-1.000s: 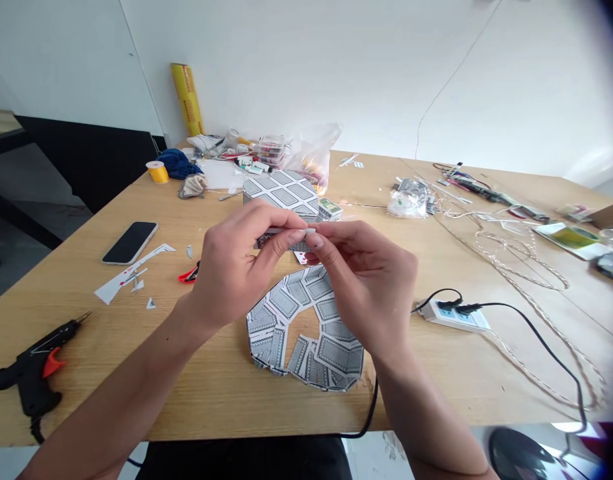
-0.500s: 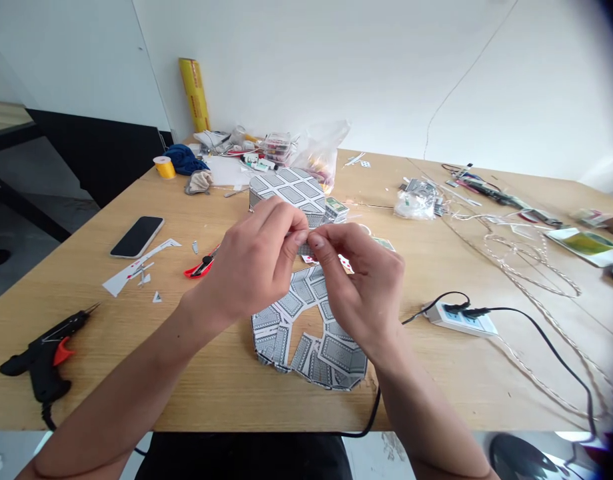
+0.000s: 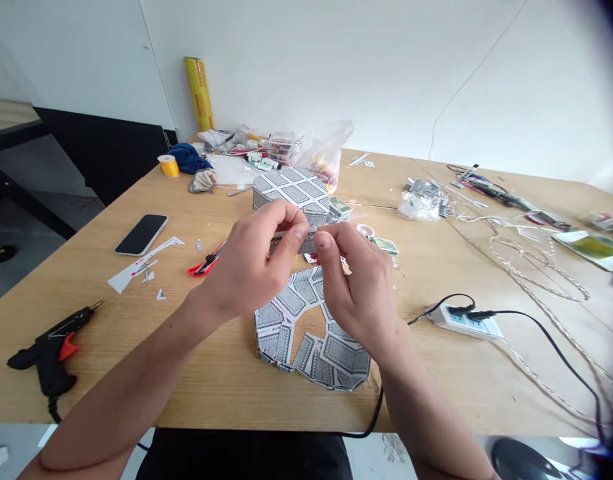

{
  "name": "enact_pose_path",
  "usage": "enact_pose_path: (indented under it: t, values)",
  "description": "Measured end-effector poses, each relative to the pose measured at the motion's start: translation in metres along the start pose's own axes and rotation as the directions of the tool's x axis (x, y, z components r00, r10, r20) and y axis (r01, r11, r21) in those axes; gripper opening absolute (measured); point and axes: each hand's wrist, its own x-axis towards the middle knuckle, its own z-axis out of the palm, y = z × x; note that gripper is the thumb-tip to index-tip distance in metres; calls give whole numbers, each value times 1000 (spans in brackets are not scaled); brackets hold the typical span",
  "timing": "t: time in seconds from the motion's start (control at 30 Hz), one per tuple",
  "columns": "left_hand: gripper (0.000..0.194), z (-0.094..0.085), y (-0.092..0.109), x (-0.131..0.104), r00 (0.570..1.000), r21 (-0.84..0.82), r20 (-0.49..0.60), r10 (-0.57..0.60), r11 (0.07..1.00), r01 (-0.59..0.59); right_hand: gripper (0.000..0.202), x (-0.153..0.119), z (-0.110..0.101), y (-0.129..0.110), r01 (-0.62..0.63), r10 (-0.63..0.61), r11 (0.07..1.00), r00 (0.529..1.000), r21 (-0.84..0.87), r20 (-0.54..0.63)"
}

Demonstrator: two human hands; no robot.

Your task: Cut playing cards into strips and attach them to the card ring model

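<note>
My left hand (image 3: pixel 261 260) and my right hand (image 3: pixel 359 283) meet above the middle of the table, thumbs pressed to forefingers. Between them they pinch a thin whitish strip (image 3: pixel 312 229), mostly hidden by the fingers; its exact kind is unclear. Below my hands lies a ring-shaped piece made of playing cards (image 3: pixel 344 353), grey patterned backs showing and a gap in its centre. Just behind my hands stands a box covered in the same card backs (image 3: pixel 291 183). A few face-up playing cards peek out between the hands and the ring.
To the left are a black glue gun (image 3: pixel 51 353), a phone (image 3: pixel 142 235), paper scraps (image 3: pixel 124 275) and a red utility knife (image 3: pixel 204 263). A power strip (image 3: pixel 466 323) with black cables sits right. Behind are a plastic bag (image 3: pixel 326 157), card stacks (image 3: pixel 340 209) and a yellow roll (image 3: pixel 199 93).
My fingertips have drawn slightly apart, and more of the whitish strip shows between them. The whole view has shifted a little; the things on the table stay in place.
</note>
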Motion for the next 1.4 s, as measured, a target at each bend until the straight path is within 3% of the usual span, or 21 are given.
enact_pose_path:
  t: [0.37, 0.6, 0.87, 1.07, 1.23, 1.4]
  values:
    - [24, -6, 0, 3, 976, -195, 153, -152, 964, 181, 33, 2, -4, 4, 37, -38, 993, 999, 115, 6]
    - [23, -10, -1, 4, 984, -175, 83, -160, 969, 172, 48, 0, -7, 6, -218, 180, 885, 975, 411, 129]
    - [21, -10, 9, 6, 965, -184, 86, -249, 947, 262, 32, 3, -9, 0, -120, 103, 955, 992, 271, 76]
    - [21, -14, 10, 7, 954, -213, 124, -273, 932, 295, 28, 3, -13, 4, -152, 134, 936, 988, 318, 76]
    - [21, -16, 10, 7, 954, -233, 157, -257, 928, 289, 32, 7, -17, 8, -93, 52, 932, 991, 351, 123]
    - [20, -15, 7, 8, 966, -270, 71, -250, 927, 260, 34, 6, -9, 5, -188, 164, 891, 982, 414, 93]
